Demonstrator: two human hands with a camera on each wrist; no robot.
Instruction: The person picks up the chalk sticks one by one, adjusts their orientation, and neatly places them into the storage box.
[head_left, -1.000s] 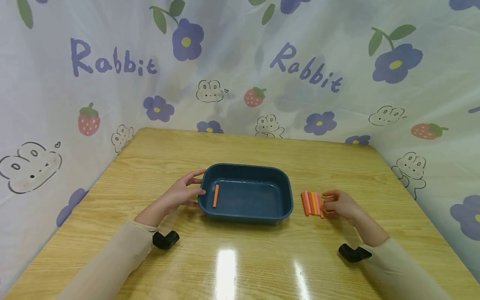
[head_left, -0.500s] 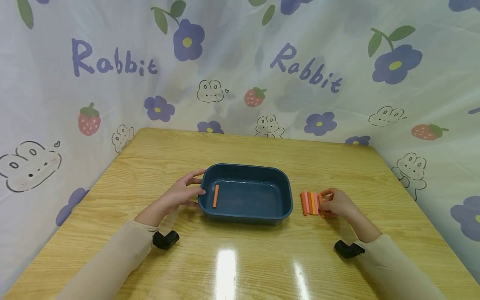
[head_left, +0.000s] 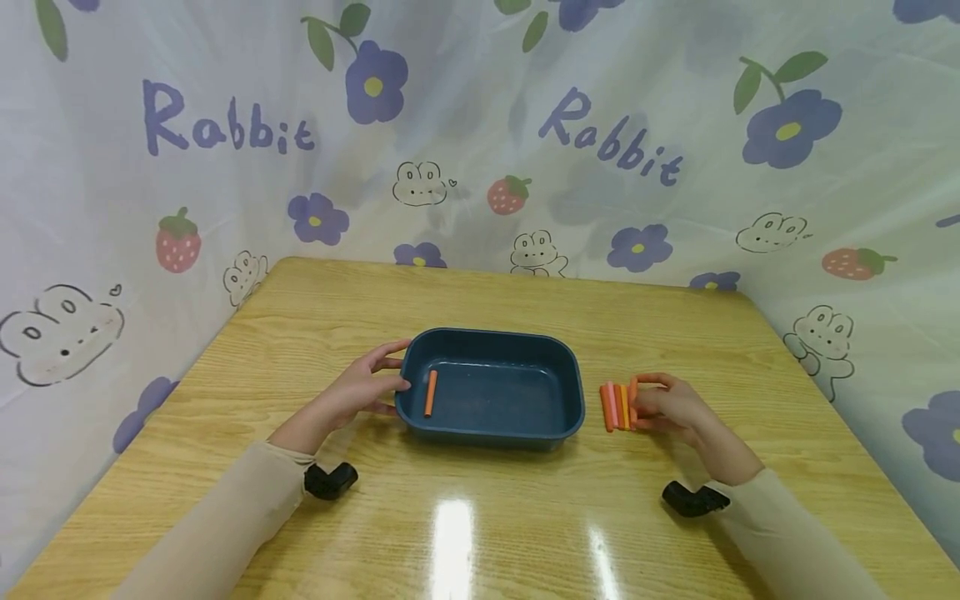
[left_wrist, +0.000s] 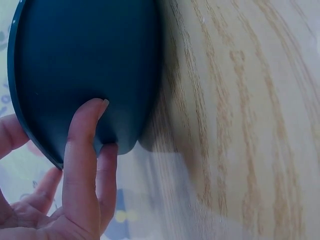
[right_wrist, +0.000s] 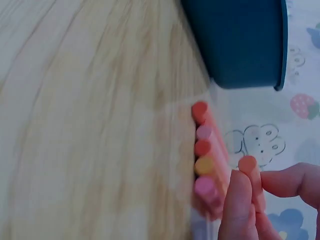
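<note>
"Since the orange stick [right_wrist: 253,181] is what's in hand, handling call?"

"Light, I'd guess, and stiff but snappable. Looks matte, so probably little slip; the round side may roll, though. Pinch across the middle, gently, no twisting."

"Where is it, and what's the grip doing?"

"Right grip [head_left: 675,406] pinches it, thumb one side, finger the other, just beside the right end of the row of sticks [right_wrist: 214,159]. Can't tell if its far end touches the desk [head_left: 495,296]."

"Row?"

"Five, side by side on the desk: red, pink, red, yellow, pink. Packed close, so the outer end one should be easiest to get hold of."

"Tub [head_left: 502,404]?"

"Dark blue, left of the row, one lone stick [head_left: 431,393] lying inside near the left end. Likely stiff plastic, light enough to slide; hold it by rim or end wall."

"Left grip [head_left: 363,388]?"

"Spread, fingers against the tub's left end."

"Behind?"

"Printed cloth [head_left: 480,108] past the desk."
</note>
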